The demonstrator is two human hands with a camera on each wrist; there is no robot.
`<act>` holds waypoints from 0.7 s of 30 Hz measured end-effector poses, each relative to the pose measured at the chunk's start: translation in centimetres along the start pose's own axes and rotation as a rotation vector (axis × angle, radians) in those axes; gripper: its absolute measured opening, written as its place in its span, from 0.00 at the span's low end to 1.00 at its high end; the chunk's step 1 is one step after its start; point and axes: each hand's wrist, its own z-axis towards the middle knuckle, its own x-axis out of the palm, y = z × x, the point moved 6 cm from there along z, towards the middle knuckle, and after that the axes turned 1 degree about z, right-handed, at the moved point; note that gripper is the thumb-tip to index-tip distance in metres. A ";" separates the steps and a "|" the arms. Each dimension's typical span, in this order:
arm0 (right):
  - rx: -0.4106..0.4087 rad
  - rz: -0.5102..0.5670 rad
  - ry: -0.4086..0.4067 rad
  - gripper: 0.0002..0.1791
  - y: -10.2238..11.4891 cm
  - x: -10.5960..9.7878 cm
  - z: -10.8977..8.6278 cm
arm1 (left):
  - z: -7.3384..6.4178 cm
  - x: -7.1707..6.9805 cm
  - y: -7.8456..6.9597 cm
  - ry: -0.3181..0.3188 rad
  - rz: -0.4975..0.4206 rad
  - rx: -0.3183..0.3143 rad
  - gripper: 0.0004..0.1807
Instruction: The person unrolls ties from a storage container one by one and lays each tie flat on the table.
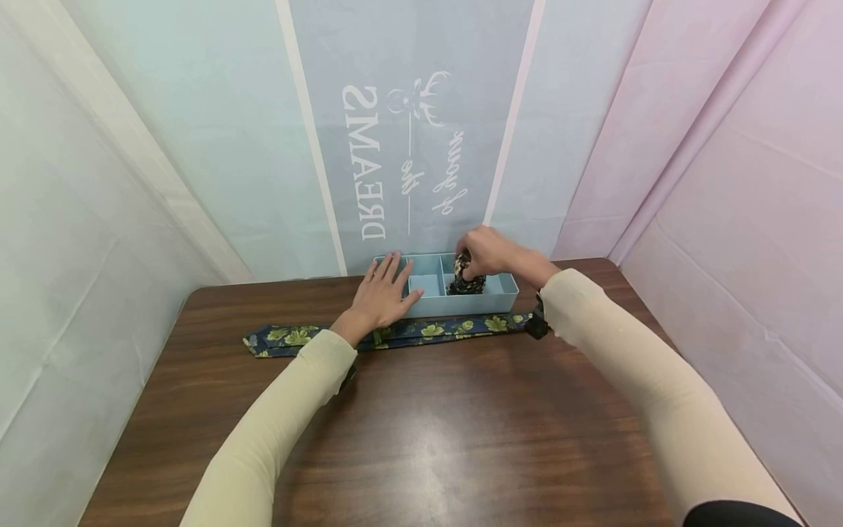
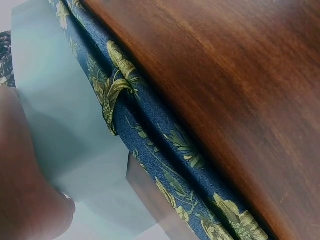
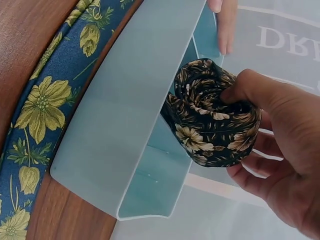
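My right hand (image 1: 489,252) grips a rolled-up dark necktie (image 3: 215,117) with tan flowers, thumb pushed into the coil and fingers round its outer side. This roll sits partly inside the right compartment of a light blue divided box (image 1: 461,303), tilted against the front wall in the right wrist view. Fingers spread, my left hand (image 1: 382,294) rests over the box's left end and hides the compartment there. Along the box's front lies a navy necktie (image 1: 431,331) with yellow-green flowers, folded lengthwise; my left wrist covers part of it in the head view.
The box stands at the far edge of a brown wooden table (image 1: 421,424), close against a printed cloth backdrop (image 1: 415,146). Pale cloth walls rise at the left and right. A bare middle compartment (image 1: 426,284) shows between the two hands.
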 end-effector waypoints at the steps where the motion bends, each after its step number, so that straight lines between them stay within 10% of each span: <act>1: 0.006 -0.004 0.003 0.21 -0.1 0.0 -0.1 | 0.0 0.0 0.0 -0.005 -0.004 0.003 0.43; 21: 0.090 0.162 0.026 0.24 -1.7 1.1 -1.6 | 0.1 0.3 0.1 -0.020 -0.013 0.002 0.44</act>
